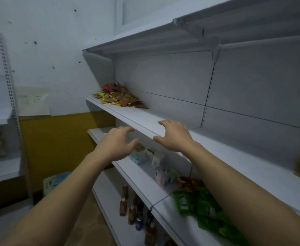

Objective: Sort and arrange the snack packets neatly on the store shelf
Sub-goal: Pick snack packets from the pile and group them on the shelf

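Ahead, a long white store shelf (pixel 163 121) is shown, with snack packets (pixel 120 97) heaped loosely at its far left end. The left hand (pixel 115 142) and right hand (pixel 174 135) are held near its front edge, each grip spread apart and empty. The packets are judged light, crinkly and slippery, and best pinched by their sealed edges.
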`<control>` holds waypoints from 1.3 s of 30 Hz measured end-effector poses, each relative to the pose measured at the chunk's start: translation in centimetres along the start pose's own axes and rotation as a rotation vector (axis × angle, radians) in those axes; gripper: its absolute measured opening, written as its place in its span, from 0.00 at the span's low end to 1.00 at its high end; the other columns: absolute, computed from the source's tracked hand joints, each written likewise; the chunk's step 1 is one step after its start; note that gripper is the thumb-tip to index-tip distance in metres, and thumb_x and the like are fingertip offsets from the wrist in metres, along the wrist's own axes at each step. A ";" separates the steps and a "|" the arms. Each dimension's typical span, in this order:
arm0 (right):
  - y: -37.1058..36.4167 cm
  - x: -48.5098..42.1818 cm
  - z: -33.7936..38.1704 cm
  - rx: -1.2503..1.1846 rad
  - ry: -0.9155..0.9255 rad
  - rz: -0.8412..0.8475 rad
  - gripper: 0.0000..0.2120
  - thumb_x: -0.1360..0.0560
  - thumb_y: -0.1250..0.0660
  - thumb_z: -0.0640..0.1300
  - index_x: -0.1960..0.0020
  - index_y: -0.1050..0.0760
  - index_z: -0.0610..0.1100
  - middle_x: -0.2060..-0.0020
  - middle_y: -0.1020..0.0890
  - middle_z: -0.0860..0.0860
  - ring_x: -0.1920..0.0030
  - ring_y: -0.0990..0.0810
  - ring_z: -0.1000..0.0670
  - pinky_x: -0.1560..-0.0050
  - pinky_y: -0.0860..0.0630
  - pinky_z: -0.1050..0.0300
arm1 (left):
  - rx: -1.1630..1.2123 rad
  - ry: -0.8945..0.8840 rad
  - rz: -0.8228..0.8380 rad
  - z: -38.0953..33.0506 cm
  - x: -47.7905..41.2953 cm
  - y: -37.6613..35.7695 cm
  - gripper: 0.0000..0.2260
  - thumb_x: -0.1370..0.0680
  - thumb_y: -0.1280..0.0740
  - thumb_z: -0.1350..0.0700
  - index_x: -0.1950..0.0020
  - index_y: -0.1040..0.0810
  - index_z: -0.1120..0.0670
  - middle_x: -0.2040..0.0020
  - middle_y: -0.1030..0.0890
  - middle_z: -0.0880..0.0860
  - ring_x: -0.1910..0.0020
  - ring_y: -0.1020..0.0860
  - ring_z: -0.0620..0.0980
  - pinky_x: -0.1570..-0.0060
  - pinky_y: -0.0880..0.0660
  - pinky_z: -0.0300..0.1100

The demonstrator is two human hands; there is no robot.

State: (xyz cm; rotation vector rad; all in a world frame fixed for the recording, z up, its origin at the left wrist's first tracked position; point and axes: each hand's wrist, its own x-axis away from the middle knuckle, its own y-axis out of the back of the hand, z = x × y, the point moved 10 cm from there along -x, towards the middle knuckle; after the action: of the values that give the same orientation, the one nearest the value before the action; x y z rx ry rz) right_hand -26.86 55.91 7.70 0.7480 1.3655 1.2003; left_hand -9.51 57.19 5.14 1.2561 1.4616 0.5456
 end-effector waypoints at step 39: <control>-22.8 -48.9 -3.0 -0.083 -0.123 0.213 0.33 0.23 0.34 0.57 0.23 0.39 0.49 0.27 0.31 0.49 0.27 0.35 0.44 0.29 0.35 0.47 | -0.049 0.071 0.174 26.3 -41.9 -15.1 0.22 0.20 0.38 0.42 0.27 0.30 0.47 0.30 0.26 0.51 0.35 0.25 0.50 0.38 0.26 0.50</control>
State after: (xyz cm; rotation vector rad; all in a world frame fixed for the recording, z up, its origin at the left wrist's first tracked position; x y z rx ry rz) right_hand -16.25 3.23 1.52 0.9098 1.1494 1.3465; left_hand 2.33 6.98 1.63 1.3447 1.3966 0.7448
